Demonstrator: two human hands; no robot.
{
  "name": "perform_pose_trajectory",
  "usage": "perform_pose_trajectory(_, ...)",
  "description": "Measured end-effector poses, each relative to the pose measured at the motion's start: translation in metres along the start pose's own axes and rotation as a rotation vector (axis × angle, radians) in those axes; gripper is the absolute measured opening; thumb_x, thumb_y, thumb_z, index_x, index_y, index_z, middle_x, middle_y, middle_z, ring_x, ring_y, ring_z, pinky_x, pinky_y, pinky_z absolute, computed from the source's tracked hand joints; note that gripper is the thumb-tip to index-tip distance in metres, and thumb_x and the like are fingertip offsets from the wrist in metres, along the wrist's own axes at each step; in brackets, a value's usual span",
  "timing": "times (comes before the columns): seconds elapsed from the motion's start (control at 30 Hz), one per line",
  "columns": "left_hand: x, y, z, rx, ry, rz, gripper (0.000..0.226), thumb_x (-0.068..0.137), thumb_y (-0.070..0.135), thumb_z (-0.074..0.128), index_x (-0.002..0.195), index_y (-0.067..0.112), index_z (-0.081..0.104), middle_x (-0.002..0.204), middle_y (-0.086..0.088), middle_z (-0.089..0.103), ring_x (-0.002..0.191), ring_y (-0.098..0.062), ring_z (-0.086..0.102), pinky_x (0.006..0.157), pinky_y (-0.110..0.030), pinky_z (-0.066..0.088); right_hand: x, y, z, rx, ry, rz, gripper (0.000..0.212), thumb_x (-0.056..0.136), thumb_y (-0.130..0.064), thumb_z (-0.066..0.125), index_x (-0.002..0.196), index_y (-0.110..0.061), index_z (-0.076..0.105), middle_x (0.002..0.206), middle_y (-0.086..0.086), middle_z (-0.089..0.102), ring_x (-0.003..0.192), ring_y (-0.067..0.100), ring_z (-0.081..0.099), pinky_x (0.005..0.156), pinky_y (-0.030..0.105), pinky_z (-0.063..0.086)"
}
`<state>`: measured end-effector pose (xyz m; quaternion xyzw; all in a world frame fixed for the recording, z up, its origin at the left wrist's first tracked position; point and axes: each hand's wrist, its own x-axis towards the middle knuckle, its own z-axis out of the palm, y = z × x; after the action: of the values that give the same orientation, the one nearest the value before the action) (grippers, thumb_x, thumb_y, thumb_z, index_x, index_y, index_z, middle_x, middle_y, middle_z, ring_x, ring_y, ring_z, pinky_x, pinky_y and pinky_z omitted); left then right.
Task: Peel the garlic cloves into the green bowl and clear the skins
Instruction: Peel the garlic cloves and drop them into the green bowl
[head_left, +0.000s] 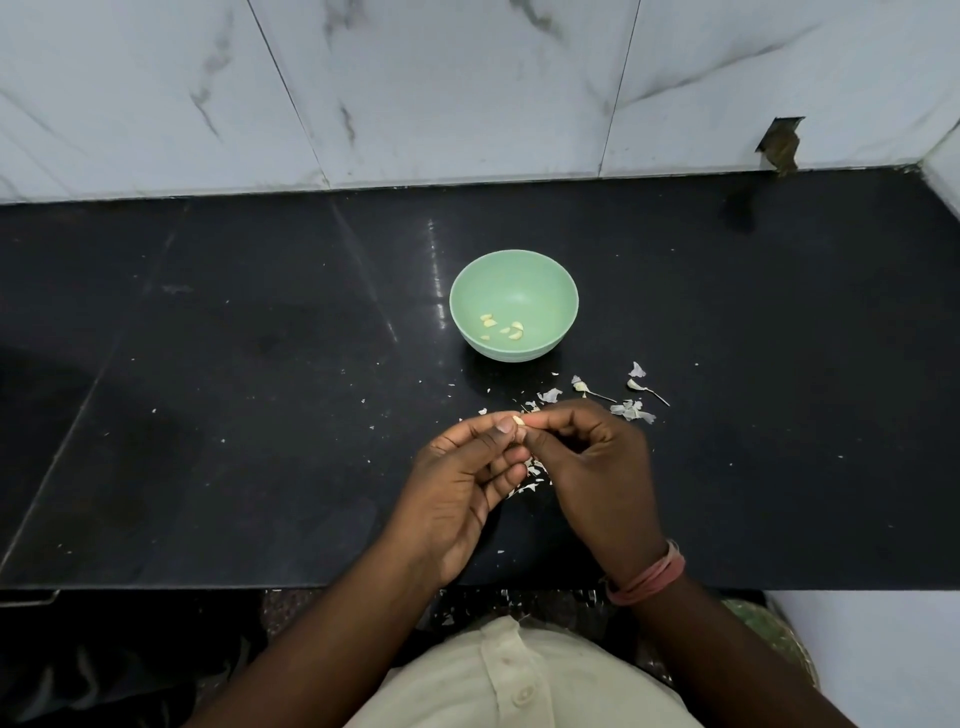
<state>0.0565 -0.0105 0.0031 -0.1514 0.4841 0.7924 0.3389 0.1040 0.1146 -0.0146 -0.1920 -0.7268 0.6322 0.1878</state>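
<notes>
Bowl (514, 275): pale green, holding pale yellow peeled cloves (503, 327). Countertop (234, 364): black, glossy. Far wall tiles (415, 88): white with grey veining. Skins (631, 410): whitish. Right wrist band (649, 577): pink. Shirt (509, 675): cream.

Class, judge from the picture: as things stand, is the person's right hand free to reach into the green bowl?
Probably not yet. The path to the green bowl is open counter, but the right hand and the left hand are both pinching a garlic clove.
</notes>
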Motion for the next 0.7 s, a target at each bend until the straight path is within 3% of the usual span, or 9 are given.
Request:
perform_pose_trajectory(0.13, 0.002, 0.001, -0.001, -0.018, 0.019, -0.005, 0.013, 0.089, 0.006, 0.068, 0.102, 0.005, 0.073, 0.084, -0.011, 0.073, 0.072, -0.012, 0.069, 0.071, -0.021, 0.060, 0.002, 0.000, -0.002, -0.080, -0.023, -0.008, 0.016, 0.082, 0.001, 0.078, 0.085, -0.015, 0.079, 0.084, -0.005, 0.075, 0.082, 0.014, 0.072, 0.078, 0.032, 0.059)
perform_pose_trajectory(0.23, 0.004, 0.001, -0.002, -0.004, 0.018, 0.000, 0.014, 0.091, 0.004, 0.066, 0.104, 0.002, 0.071, 0.082, -0.012, 0.073, 0.071, -0.012, 0.069, 0.071, -0.022, 0.060, 0.002, -0.002, -0.001, -0.114, -0.041, -0.013, 0.018, 0.082, 0.001, 0.077, 0.082, -0.017, 0.078, 0.080, -0.006, 0.074, 0.078, 0.011, 0.071, 0.074, 0.024, 0.056)
perform_pose_trajectory(0.47, 0.006, 0.001, -0.004, 0.007, 0.026, -0.003, 0.018, 0.092, 0.005, 0.066, 0.107, -0.002, 0.072, 0.094, -0.018, 0.075, 0.079, -0.016, 0.073, 0.070, -0.024, 0.060, 0.008, -0.003, -0.003, -0.120, -0.116, 0.034, 0.020, 0.088, 0.002, 0.068, 0.079, -0.014, 0.075, 0.075, -0.005, 0.072, 0.070, 0.004, 0.065, 0.069, 0.017, 0.050)
perform_pose_trajectory(0.7, 0.008, 0.002, -0.003, -0.022, 0.041, -0.019, 0.022, 0.092, 0.006, 0.066, 0.111, -0.005, 0.069, 0.097, -0.019, 0.075, 0.081, -0.016, 0.073, 0.075, -0.025, 0.061, 0.010, 0.008, -0.002, -0.225, -0.132, 0.035, 0.015, 0.094, -0.008, 0.063, 0.091, -0.019, 0.073, 0.086, -0.007, 0.073, 0.083, 0.010, 0.070, 0.082, 0.038, 0.057)
